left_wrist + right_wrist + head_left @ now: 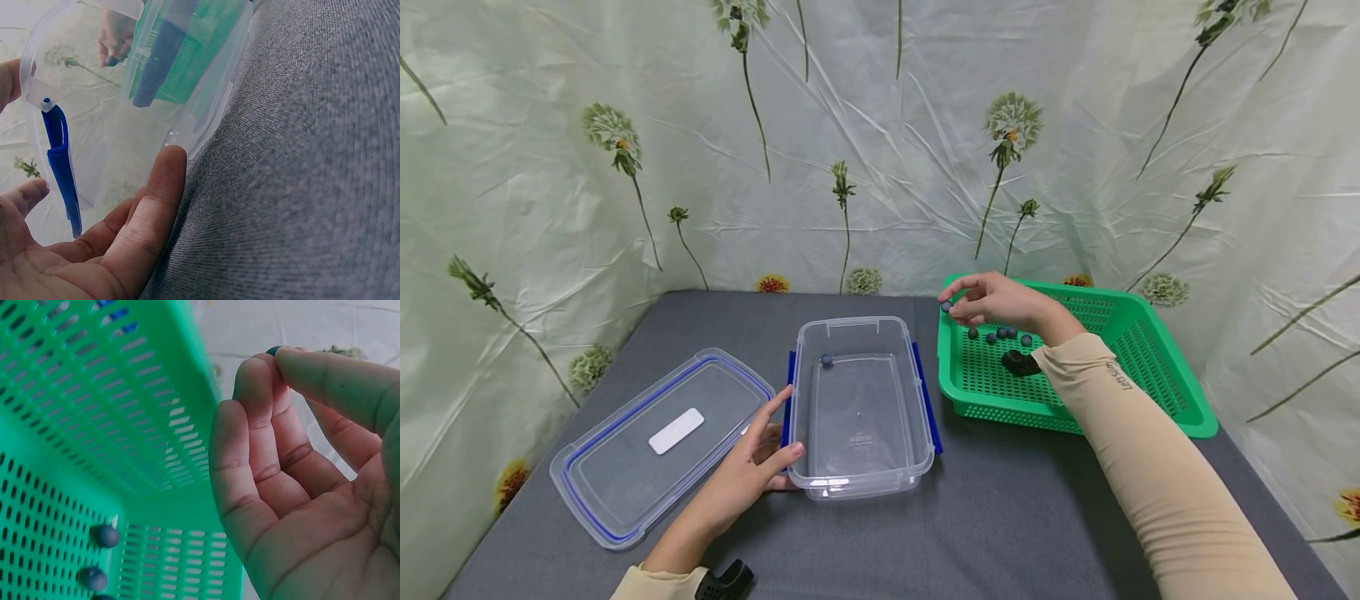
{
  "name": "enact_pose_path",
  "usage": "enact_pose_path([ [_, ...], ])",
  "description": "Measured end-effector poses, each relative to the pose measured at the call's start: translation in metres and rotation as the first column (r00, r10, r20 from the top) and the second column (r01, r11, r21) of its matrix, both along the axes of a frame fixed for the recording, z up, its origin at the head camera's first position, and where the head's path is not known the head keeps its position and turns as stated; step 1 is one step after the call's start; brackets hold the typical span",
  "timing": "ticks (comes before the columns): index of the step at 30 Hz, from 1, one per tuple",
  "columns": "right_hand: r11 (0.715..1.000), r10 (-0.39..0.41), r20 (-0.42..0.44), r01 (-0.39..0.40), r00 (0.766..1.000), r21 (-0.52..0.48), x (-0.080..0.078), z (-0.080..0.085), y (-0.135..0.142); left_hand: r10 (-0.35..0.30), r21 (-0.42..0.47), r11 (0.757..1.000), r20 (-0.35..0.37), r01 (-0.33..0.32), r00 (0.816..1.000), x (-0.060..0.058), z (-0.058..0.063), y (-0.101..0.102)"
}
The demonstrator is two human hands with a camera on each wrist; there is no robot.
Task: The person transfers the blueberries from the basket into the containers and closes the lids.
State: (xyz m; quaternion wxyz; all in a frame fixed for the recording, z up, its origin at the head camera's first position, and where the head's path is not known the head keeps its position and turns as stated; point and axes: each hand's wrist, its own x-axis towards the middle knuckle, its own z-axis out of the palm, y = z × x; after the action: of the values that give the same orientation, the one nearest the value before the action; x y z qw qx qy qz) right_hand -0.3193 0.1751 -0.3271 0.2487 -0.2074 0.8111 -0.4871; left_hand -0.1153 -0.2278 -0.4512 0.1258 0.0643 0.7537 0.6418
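My right hand point(1000, 302) pinches a blueberry point(946, 307) between thumb and fingertips, above the left rim of a green plastic basket point(1176, 383). Several more blueberries point(94, 578) lie on the slotted basket floor. Left of the basket stands a clear plastic container point(868, 482) with blue side clips point(929, 400). One blueberry point(827, 361) sits inside it, toward the back left corner. Extended fingers of my left hand point(741, 479) rest against the container's left side, with the thumb at the rim. In the left wrist view, fingers point(147, 231) touch the clear wall close to the cloth.
The clear lid point(613, 467) with a blue seal and a white label point(677, 431) lies left of the container, near my left forearm. Dark grey cloth point(1000, 517) covers the table. A pale floral curtain point(895, 125) hangs behind.
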Motion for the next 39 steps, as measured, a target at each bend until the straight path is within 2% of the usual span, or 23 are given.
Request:
enact_pose_path([
  [10, 0.999, 0.04, -0.042, -0.039, 0.998, 0.01, 0.003, 0.008, -0.026, 0.004, -0.005, 1.0, 0.003, -0.004, 1.0, 0.0, 0.0, 0.0],
  [16, 0.997, 0.08, -0.031, -0.08, 0.996, -0.008, 0.005, 0.007, -0.048, 0.018, -0.013, 1.0, 0.012, -0.018, 1.0, 0.0, 0.001, 0.001],
  [25, 0.989, 0.149, -0.013, -0.149, 0.989, -0.009, 0.005, 0.001, -0.083, 0.015, -0.014, 1.0, 0.012, -0.015, 1.0, 0.0, 0.0, 0.0],
  [39, 0.966, 0.242, 0.016, -0.243, 0.97, 0.09, 0.008, -0.016, -0.125, 0.016, -0.027, 1.0, -0.004, -0.016, 1.0, 0.001, 0.002, 0.002],
])
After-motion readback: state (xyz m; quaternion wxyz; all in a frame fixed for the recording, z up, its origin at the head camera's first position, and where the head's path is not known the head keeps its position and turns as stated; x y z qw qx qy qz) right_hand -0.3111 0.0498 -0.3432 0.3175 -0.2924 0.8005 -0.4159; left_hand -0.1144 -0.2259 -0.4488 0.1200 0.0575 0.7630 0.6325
